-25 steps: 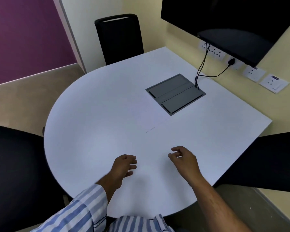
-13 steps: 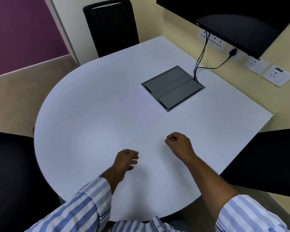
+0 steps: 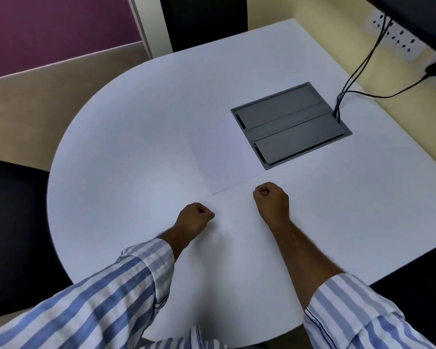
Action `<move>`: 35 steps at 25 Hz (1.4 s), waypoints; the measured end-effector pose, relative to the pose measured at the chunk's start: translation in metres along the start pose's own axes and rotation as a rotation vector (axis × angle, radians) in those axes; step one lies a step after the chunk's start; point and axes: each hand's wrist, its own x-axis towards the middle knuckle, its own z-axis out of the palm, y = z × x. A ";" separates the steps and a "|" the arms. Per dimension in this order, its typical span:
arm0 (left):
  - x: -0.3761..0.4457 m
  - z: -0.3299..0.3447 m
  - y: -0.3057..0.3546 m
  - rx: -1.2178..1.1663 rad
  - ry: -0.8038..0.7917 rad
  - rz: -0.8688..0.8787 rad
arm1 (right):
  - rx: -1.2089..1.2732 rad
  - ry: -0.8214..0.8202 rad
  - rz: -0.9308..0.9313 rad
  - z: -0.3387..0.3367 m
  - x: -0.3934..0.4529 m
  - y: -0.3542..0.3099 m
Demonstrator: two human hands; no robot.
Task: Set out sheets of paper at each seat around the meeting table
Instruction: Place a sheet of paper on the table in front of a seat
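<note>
Wide bare white table (image 3: 126,152) to the left and far side, open for a pass. On the right, bare tabletop out to the straight edge. Blocked mid-table by a flat grey cable box (image 3: 291,125), flush with the surface, and by black cables (image 3: 358,71) rising from its far corner to the wall sockets (image 3: 400,41). Just beside the box, a sheet of paper (image 3: 222,157) lying flat. Close in, two fists: left hand (image 3: 193,220) and right hand (image 3: 272,201), a gap between. Ringed by black chairs (image 3: 13,222) left, far and right.
</note>
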 end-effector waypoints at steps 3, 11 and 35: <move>0.030 0.012 0.014 -0.003 0.096 -0.042 | -0.004 -0.028 -0.005 0.001 0.041 0.005; 0.080 0.046 0.025 0.662 0.188 0.072 | -0.335 -0.068 -0.205 0.020 0.119 0.020; 0.092 0.066 0.016 0.716 0.260 0.061 | 0.072 0.085 -0.117 0.061 0.108 0.000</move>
